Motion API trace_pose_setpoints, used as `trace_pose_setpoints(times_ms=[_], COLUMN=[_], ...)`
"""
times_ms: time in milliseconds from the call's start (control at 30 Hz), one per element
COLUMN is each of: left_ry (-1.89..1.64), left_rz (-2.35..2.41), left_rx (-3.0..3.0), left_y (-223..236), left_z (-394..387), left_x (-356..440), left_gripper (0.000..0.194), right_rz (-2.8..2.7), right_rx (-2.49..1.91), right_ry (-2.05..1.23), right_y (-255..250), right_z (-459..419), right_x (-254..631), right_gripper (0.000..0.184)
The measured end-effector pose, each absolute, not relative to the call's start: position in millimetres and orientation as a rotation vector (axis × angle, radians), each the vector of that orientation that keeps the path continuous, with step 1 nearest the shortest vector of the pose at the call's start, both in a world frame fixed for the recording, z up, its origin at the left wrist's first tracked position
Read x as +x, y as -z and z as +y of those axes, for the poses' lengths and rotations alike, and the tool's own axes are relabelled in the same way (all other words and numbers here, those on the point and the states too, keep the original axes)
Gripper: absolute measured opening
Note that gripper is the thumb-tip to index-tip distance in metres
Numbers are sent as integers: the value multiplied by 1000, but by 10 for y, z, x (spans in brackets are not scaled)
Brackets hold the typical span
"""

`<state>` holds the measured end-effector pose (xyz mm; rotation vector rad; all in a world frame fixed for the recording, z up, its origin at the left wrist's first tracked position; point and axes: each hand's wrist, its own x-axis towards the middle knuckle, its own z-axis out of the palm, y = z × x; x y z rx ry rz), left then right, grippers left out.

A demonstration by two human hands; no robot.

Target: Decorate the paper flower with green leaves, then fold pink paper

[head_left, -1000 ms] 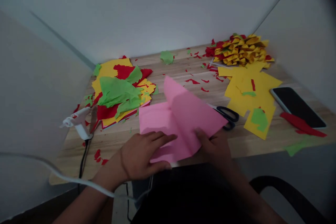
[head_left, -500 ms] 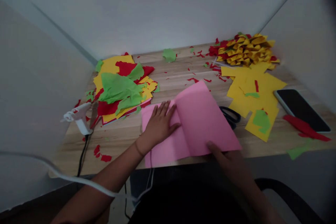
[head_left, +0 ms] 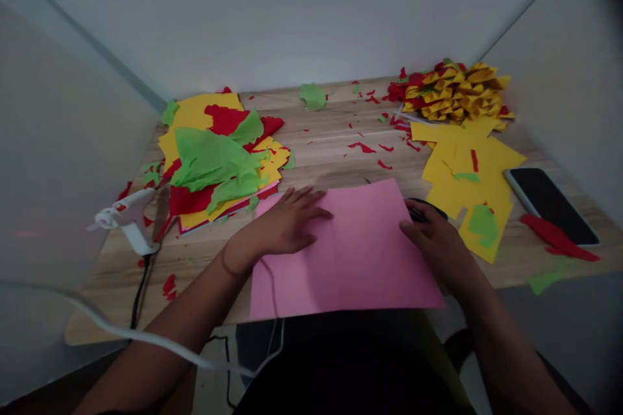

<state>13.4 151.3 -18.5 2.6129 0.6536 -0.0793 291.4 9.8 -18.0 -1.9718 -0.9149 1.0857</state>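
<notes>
Paper [head_left: 372, 253] lay flat under our spread left hand [head_left: 287, 224]; our right hand [head_left: 448, 249] touched the scissors [head_left: 416, 215], whether clamped we couldn't tell, and lifting them called for firm purchase.

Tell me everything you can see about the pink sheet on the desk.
The pink sheet is plain and looks like paper or thin card, with a faint crease near its middle. It lies opened out, almost flat, at the front edge of the wooden desk. The left hand rests on its far left part, fingers spread. The right hand is at its right edge, thumb on the surface, by the dark scissors handle. No writing shows.
</notes>
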Motion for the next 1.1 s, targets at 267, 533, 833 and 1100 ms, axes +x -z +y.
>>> trace_pose_setpoints(times_ms=[267,533,833,1100], left_ry=[-211,-288,-213,-198], left_rz=[1030,1191,1225,1246], left_rx=[2683,2684,2720,2738], left_y=[386,529,486,464], left_z=[1211,1097,1071,1065], left_x=[277,357,376,385], left_gripper=[47,52,52,51], right_rz=[-1219,-1359,-1494,-1472], right_rx=[-2292,-2468,-2610,-2604], right_ry=[-563,-540,-644,-742], right_y=[362,305,170,103], right_z=[187,302,421,368], right_x=[2781,2810,2829,2812], right_gripper=[60,42,45,41])
